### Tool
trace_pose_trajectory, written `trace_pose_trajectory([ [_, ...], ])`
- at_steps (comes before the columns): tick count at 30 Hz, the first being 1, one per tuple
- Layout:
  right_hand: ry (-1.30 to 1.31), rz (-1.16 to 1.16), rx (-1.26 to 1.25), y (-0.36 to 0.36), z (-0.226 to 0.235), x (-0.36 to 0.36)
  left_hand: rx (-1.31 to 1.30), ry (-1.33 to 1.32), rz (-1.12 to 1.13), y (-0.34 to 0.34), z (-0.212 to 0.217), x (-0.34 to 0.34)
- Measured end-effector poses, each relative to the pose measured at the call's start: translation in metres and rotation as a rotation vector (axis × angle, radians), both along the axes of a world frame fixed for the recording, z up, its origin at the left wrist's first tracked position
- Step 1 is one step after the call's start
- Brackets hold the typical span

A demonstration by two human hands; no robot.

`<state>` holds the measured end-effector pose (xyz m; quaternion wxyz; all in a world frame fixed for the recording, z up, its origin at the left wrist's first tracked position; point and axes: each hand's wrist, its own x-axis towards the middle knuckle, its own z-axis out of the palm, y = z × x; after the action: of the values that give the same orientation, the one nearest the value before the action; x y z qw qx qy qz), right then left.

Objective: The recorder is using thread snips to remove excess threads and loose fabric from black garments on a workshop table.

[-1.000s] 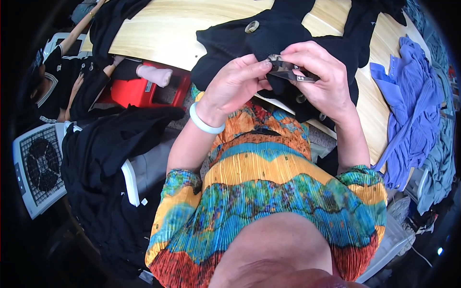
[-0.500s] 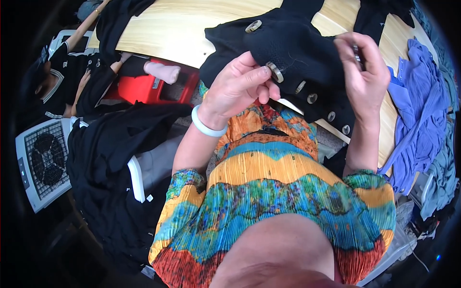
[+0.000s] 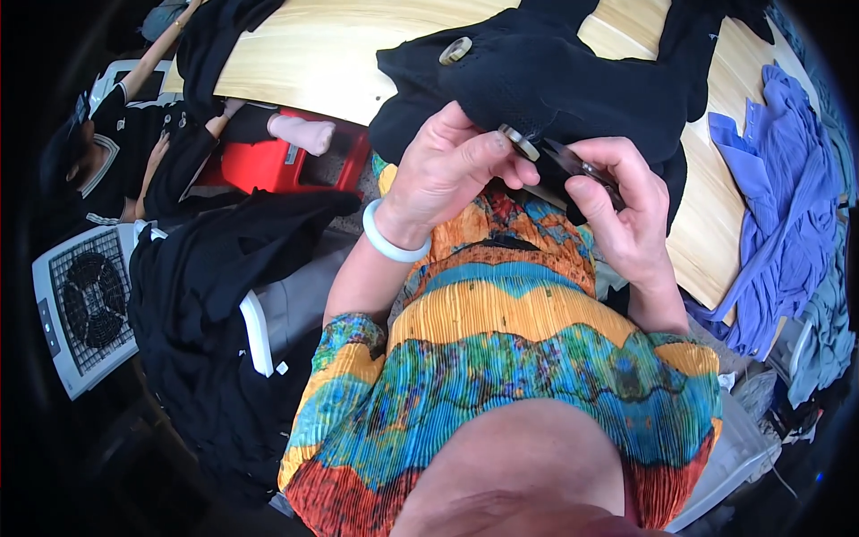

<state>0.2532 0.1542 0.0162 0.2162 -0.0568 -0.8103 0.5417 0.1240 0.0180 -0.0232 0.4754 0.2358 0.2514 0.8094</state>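
Note:
My left hand (image 3: 438, 179), with a pale bangle (image 3: 394, 234) at its wrist, pinches a large round button (image 3: 519, 141) and the edge of a black knit garment (image 3: 599, 94). Thumb and fingers are closed around them. Thread snips (image 3: 565, 159) with dark blades sit in my right hand (image 3: 626, 210), its fingers curled about the handle. The blade tips point left and are close beside the button; whether they touch thread cannot be made out. A second large button (image 3: 455, 51) lies farther up on the garment.
The garment spreads over a light wooden table (image 3: 304, 63). Purple clothing (image 3: 778, 206) hangs at the right edge. On the left are a red stool (image 3: 259, 166), a grey fan unit (image 3: 89, 295), piled black cloth (image 3: 197, 331) and another person (image 3: 112, 152) handling black fabric.
My right hand has come down and left, bringing the snips to the button in my left hand. The row of smaller buttons seen before is now out of sight.

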Motion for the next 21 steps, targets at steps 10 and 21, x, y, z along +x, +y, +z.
trace_pose_trajectory([
  [10, 0.022, -0.048, 0.089, -0.004, -0.003, -0.004, 0.019, -0.024, 0.012, 0.0, -0.003, 0.004],
  [21, 0.061, -0.01, 0.104, -0.004, -0.002, -0.011, 0.014, -0.076, -0.003, 0.001, -0.009, 0.003],
])
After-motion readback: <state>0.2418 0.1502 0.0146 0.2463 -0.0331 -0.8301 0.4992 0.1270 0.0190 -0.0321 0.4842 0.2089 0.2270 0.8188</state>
